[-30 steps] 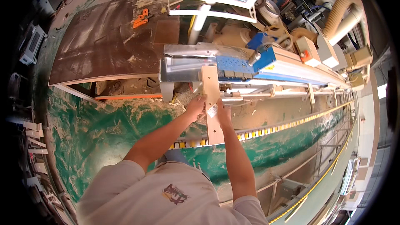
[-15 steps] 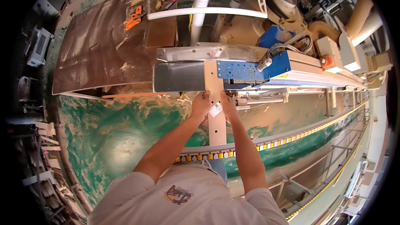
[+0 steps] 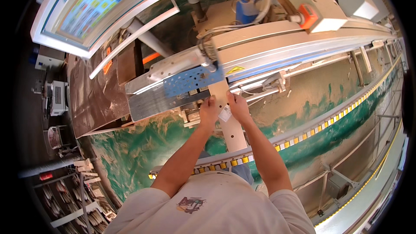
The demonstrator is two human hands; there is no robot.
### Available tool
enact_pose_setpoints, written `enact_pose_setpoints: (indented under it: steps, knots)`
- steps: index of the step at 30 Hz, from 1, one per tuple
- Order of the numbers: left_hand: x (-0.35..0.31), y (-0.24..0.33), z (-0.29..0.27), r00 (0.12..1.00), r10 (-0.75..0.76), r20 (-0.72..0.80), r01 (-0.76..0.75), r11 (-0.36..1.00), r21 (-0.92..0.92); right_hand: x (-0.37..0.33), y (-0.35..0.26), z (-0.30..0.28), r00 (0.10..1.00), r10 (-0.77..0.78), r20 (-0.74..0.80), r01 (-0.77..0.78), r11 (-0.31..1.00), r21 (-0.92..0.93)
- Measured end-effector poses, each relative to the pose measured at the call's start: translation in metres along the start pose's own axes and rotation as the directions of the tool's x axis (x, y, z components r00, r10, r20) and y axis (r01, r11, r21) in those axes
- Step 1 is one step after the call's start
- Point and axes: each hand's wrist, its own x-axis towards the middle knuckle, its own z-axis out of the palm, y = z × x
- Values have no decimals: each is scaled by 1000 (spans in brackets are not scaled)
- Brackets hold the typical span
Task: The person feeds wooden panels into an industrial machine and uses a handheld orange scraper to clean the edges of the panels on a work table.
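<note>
A pale wooden board (image 3: 232, 128) with several drilled holes and a white label (image 3: 225, 113) points away from me. My left hand (image 3: 209, 110) grips its left edge, fingers closed and thumb on top. My right hand (image 3: 238, 107) holds the opposite edge in the same way. The board's far end reaches the right end of a blue perforated plate (image 3: 184, 80) on the machine; where exactly that end rests is blurred. Left of the board extends a grey metal bed (image 3: 151, 106). The near end lies over a curved rail with yellow rollers (image 3: 223, 165).
A control panel with a lit screen (image 3: 92, 6) stands at the far left. The machine's long beam (image 3: 277, 43) runs off to the right, bearing a box with an orange switch (image 3: 308, 16). Behind it sits a blue bottle (image 3: 247, 11). A brown sheet-topped table (image 3: 93, 99) is at left.
My view has turned to the right. Both hands have carried the board rightward along the machine, from the left side of the blue plate to its right end.
</note>
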Motion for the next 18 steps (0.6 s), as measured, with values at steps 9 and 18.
enact_pose_setpoints:
  steps: [9,18]
  knots:
    - [-20,25,87,1000,24,-5,-23,999,41,20,24,-83,997,74,38,-74,997,9]
    - [14,39,179,981,-105,163,131,979,-155,33,23,-172,969,15,-249,-82,961,-264]
